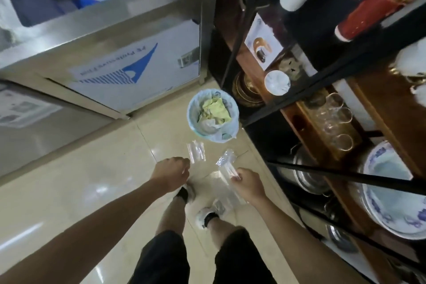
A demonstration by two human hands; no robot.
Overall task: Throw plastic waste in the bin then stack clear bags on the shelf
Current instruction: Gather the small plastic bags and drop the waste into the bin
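Observation:
A small round bin (213,130) with a pale blue liner stands on the tiled floor, holding crumpled yellow-green and white waste. My left hand (171,173) is closed on a flat clear plastic bag (196,151) that sticks up toward the bin. My right hand (247,183) pinches a crinkled clear plastic wrapper (227,161), with more clear plastic (227,193) hanging below the hand. Both hands hover just short of the bin. A dark-framed wooden shelf (299,113) rises on the right.
A stainless steel cabinet (129,69) with a blue logo stands behind and left of the bin. The shelf holds drinking glasses (334,120), blue-patterned plates (396,193), metal pots (306,173) and cups. My feet (205,215) stand on the glossy beige floor below my hands.

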